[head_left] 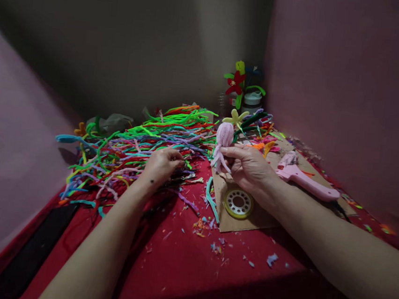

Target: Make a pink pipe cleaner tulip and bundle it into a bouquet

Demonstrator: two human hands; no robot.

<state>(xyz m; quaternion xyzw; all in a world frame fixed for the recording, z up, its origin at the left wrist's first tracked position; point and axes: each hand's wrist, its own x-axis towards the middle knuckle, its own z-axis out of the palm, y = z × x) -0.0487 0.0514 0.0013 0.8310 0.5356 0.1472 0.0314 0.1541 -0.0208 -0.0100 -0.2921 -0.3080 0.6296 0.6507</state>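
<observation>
My right hand [250, 166] is closed on a small pink pipe-cleaner figure [223, 137] with a round coiled top and loose strands hanging below, held upright above a cardboard sheet [259, 219]. My left hand [162, 164] reaches into a big heap of coloured pipe cleaners [144, 139] on the red cloth [188, 266]; its fingers are curled down into the strands, and what they grip is hidden.
A tape roll [238, 203] lies on the cardboard below my right hand. A pink glue gun [304, 178] rests to the right. Finished pipe-cleaner flowers [237, 82] stand in a container by the back wall. Small cut scraps litter the cloth.
</observation>
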